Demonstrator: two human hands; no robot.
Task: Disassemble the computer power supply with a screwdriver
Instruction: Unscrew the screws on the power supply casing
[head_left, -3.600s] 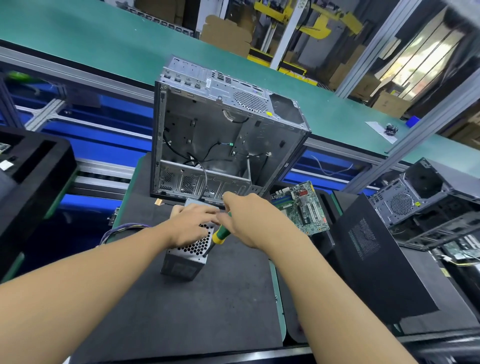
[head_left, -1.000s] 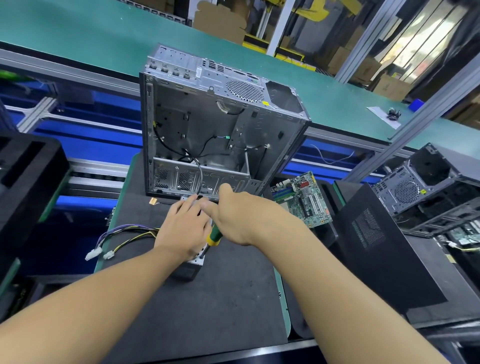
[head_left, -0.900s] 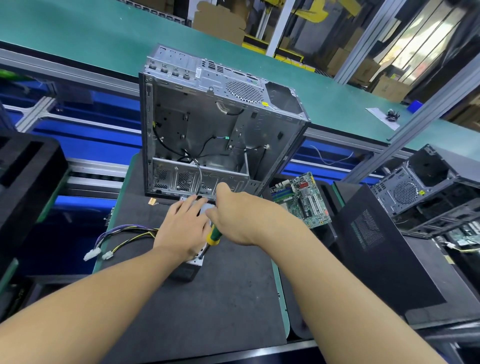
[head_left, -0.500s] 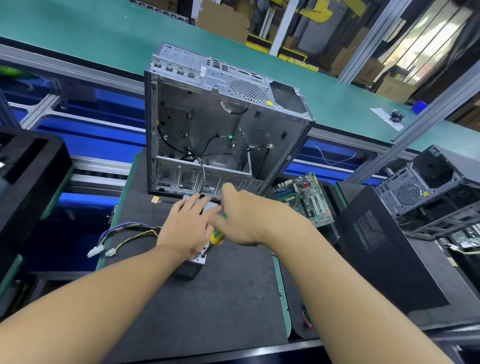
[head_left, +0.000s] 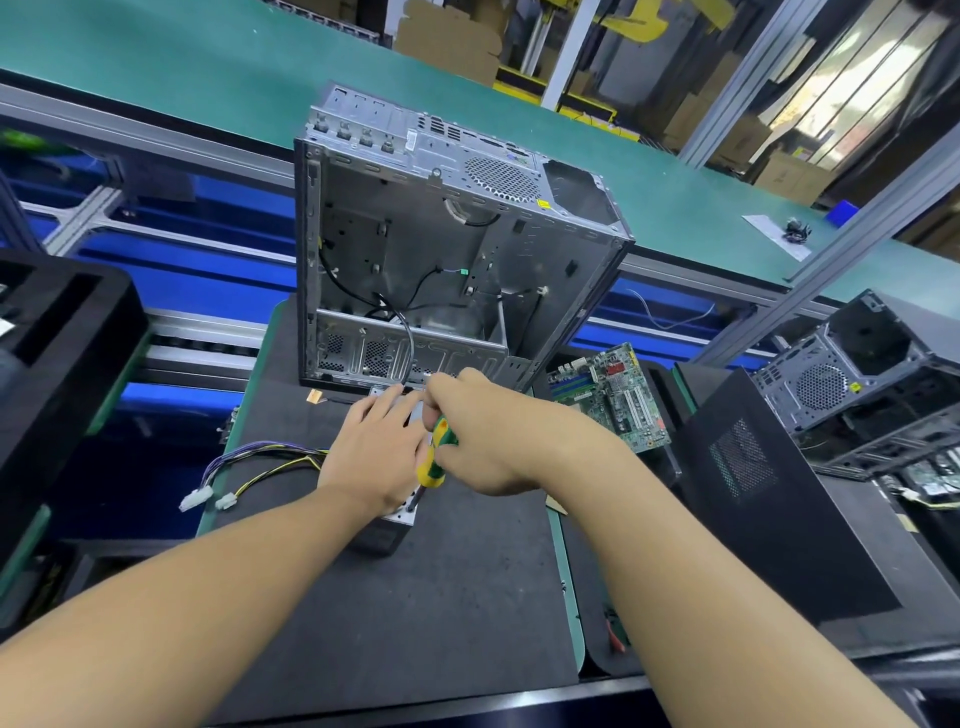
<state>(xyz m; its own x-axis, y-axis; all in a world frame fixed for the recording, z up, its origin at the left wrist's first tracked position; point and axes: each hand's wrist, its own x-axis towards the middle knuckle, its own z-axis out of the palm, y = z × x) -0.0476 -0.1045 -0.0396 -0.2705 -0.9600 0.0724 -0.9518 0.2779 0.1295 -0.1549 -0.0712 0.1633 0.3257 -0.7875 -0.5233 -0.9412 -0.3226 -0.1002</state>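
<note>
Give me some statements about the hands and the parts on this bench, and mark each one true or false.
1. The right hand grips the screwdriver. True.
2. The left hand holds the cables. False: it rests flat on the power supply; the cables lie beside it.
3. The circuit board sits inside the computer case. False: it lies outside, to its right.
4. The computer case stands behind the power supply. True.

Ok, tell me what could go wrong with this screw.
The screwdriver tip sits at the near edge of the power supply, right beside the left hand pressing on it; a slip by the right hand could jab it. Only that flat hand steadies the unit, so it may shift.
</note>
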